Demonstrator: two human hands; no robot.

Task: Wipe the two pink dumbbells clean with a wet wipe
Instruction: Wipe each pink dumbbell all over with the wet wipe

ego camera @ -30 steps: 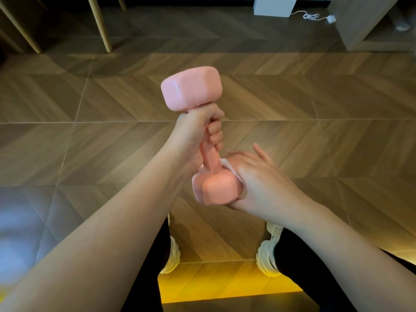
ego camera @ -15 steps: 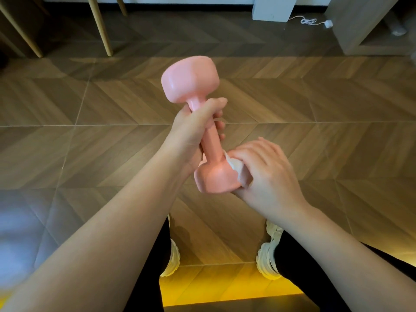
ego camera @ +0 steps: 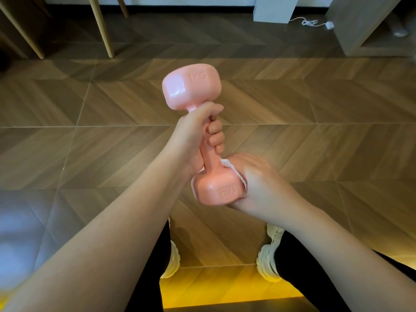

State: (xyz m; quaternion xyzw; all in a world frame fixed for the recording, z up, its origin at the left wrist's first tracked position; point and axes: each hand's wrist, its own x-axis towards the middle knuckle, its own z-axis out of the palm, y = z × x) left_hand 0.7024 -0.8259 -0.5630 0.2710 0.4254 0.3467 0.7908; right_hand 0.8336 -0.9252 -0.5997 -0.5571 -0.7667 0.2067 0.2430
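One pink dumbbell (ego camera: 191, 91) stands nearly upright in the air above the floor, its far head tipped a little to the left. My left hand (ego camera: 198, 134) grips its handle with fingers curled round it. My right hand (ego camera: 256, 183) cups the right side of the near head and presses a white wet wipe (ego camera: 234, 172) against it. Only a crumpled edge of the wipe shows between palm and dumbbell. The near head looks wet and shiny. The second pink dumbbell is not in view.
Wood-pattern floor tiles (ego camera: 315, 131) spread below. Wooden furniture legs (ego camera: 101, 25) stand at the back left. A white block (ego camera: 276, 7) and a white cable (ego camera: 315, 23) lie at the back, beside a wooden cabinet (ego camera: 360, 25). My shoes (ego camera: 267, 262) and knees are underneath.
My left hand has closed fully round the handle after loosening. My right hand with the wipe has slid from the top of the near head down its right side.
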